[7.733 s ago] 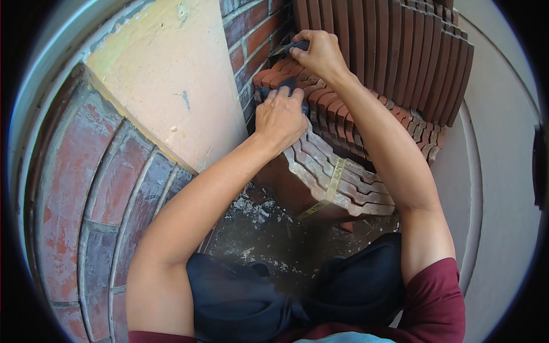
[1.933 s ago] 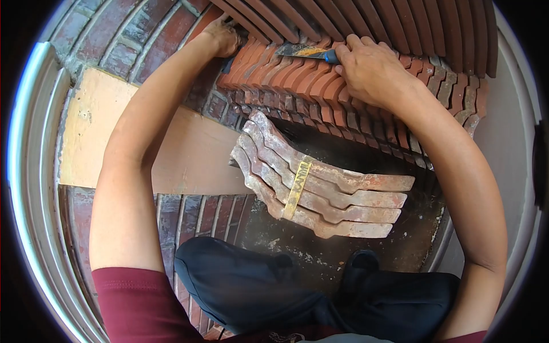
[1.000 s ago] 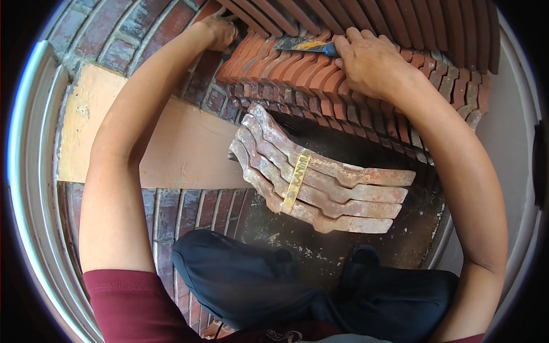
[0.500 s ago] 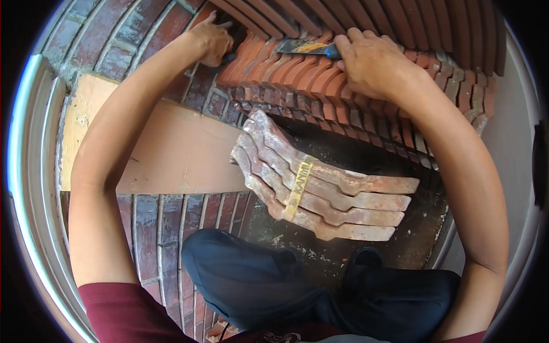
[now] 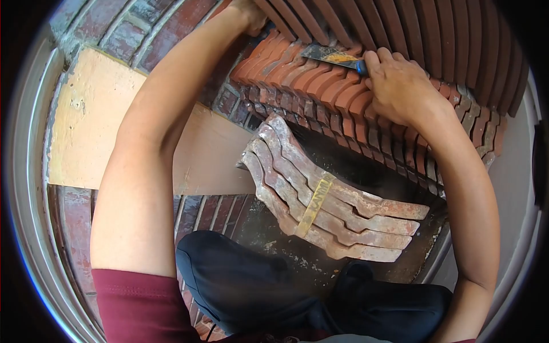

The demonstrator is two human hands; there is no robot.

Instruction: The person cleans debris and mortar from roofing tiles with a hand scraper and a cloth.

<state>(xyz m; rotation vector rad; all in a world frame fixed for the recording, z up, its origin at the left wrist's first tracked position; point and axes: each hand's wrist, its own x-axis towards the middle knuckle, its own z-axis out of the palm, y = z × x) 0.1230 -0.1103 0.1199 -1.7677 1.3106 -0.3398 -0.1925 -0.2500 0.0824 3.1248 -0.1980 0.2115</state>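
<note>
My right hand (image 5: 403, 86) is wrapped round the blue handle of a scraper (image 5: 331, 57), whose flat, yellow-stained blade points left. Beneath the blade lie rows of curved orange tiles (image 5: 320, 83), with dark brown tiles (image 5: 400, 34) standing above them. At the top edge, my left hand (image 5: 250, 16) is beside the left end of the brown tiles. Its fingers are mostly hidden, and what they touch cannot be made out. A bundle of pale, worn tiles (image 5: 343, 211) bound with yellow tape (image 5: 314, 207) rests on the floor before my knees.
A plywood board (image 5: 211, 154) lies at the left on the brick paving (image 5: 123, 40). Metal framing (image 5: 43, 114) runs along the left side. A grey wall (image 5: 514, 166) is on the right. My bent knees are at the bottom.
My left hand has gone farther up and right, and its fingers are now more hidden. The view has shifted slightly. My right hand still holds the scraper over the orange tiles.
</note>
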